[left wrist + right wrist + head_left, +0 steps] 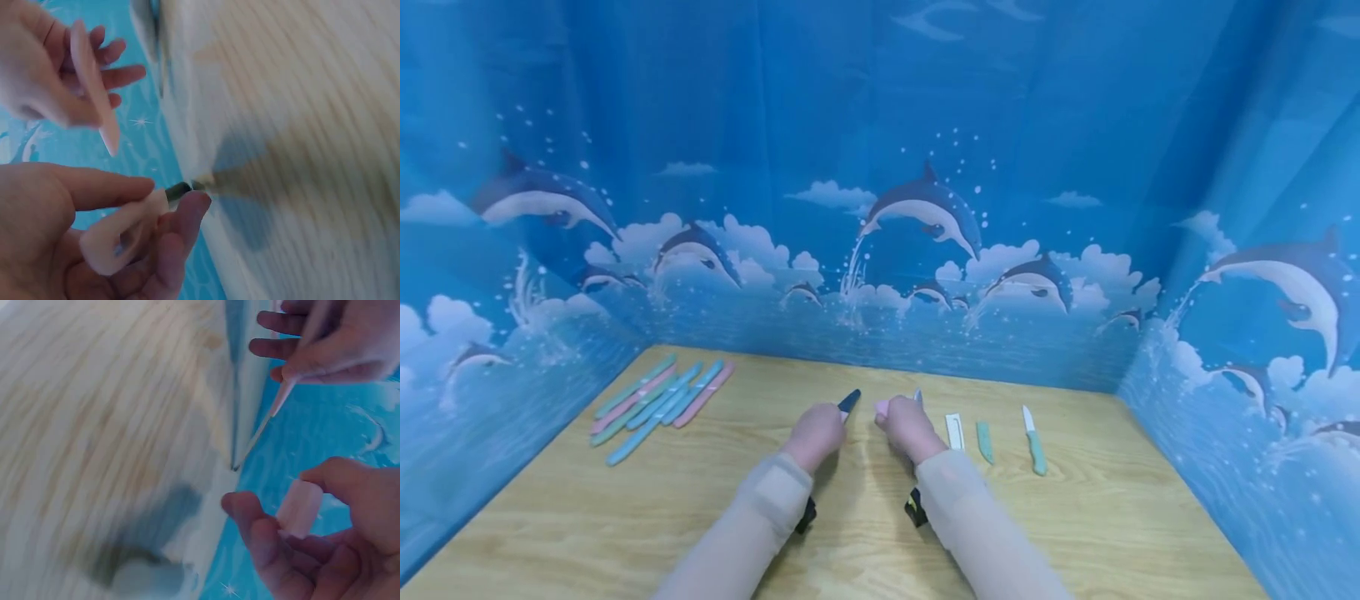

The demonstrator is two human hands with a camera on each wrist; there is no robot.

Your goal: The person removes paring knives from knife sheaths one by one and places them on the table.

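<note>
My left hand pinches the pink handle of a small knife, with a hole near the handle's end. The knife's blade points away from me and looks dark. To its right, my right hand holds a short pink sheath between thumb and fingers. Knife and sheath are apart. Beyond the right hand a thin silvery tip shows; the hand hides the rest of it.
Several slim pink, green and blue sheathed knives lie heaped at the table's left. Right of the hands lie a white sheath piece, a green sheath and a bare green-handled knife. A dolphin-print curtain borders the table.
</note>
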